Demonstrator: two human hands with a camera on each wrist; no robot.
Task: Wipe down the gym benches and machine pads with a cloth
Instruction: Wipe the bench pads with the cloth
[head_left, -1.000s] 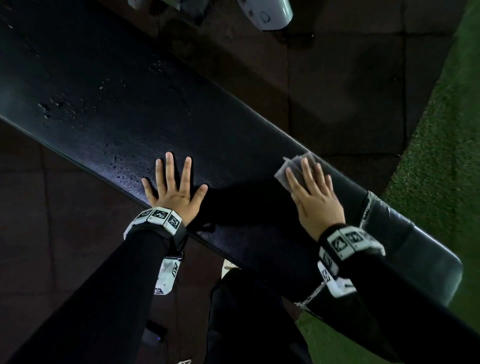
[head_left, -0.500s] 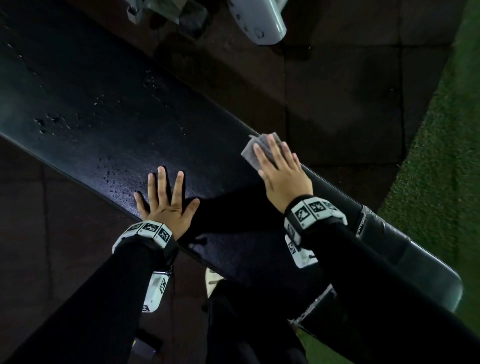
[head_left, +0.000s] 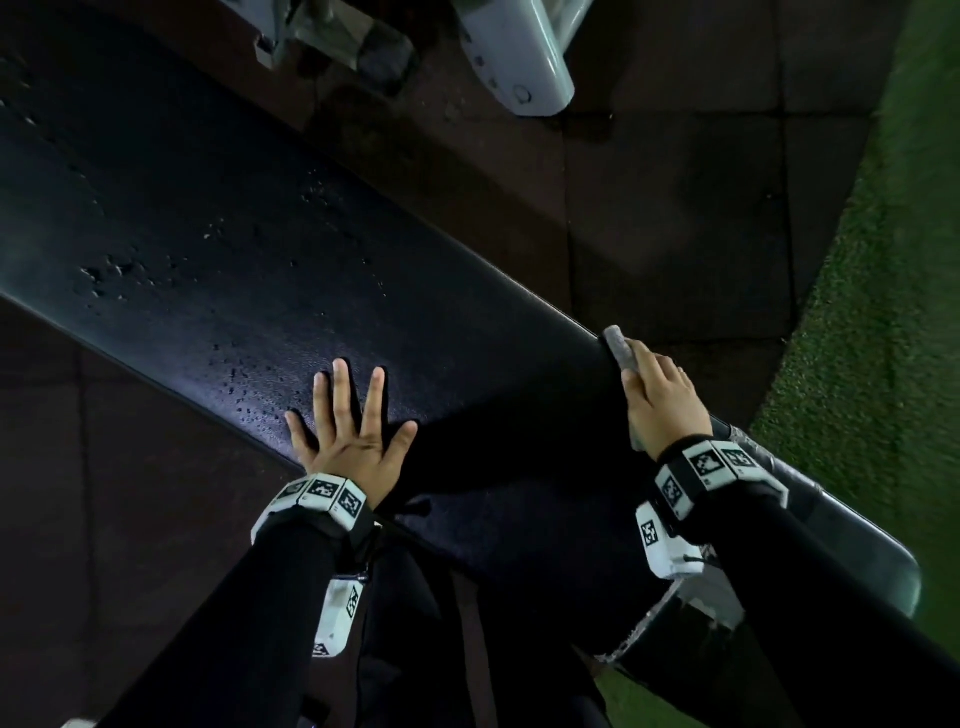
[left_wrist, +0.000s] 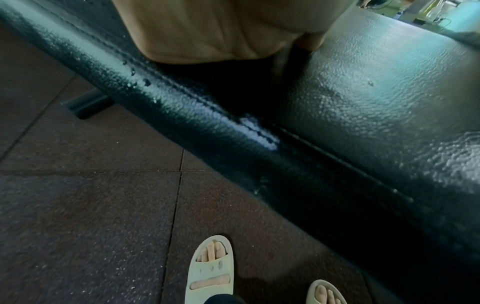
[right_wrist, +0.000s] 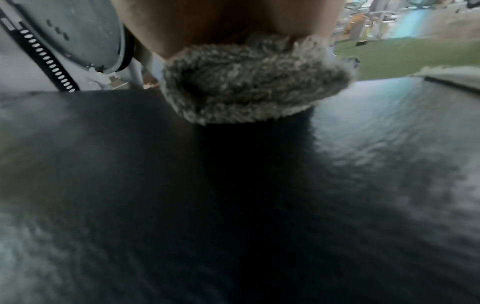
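Note:
A long black bench pad (head_left: 208, 218) runs diagonally across the head view, with water droplets (head_left: 114, 270) on its left part. My left hand (head_left: 348, 410) lies flat on the pad's near edge, fingers spread and straight; its palm (left_wrist: 221, 30) shows on the pad (left_wrist: 376, 92) in the left wrist view. My right hand (head_left: 660, 395) sits at the pad's far edge, fingers curled over a grey fluffy cloth (head_left: 617, 345). The right wrist view shows the cloth (right_wrist: 254, 82) bunched under the hand (right_wrist: 221, 20) on the pad (right_wrist: 233, 185).
A grey machine frame (head_left: 514, 57) stands beyond the bench. Dark rubber floor tiles (head_left: 675, 208) surround it, and green turf (head_left: 883, 312) lies to the right. A second pad (head_left: 831, 525) with a worn seam joins at the lower right. My sandalled feet (left_wrist: 210, 267) stand beside the bench.
My right hand slid the cloth leftward along the pad, then back right to the far edge, where its fingers now curl over the cloth. My left hand stayed flat in place.

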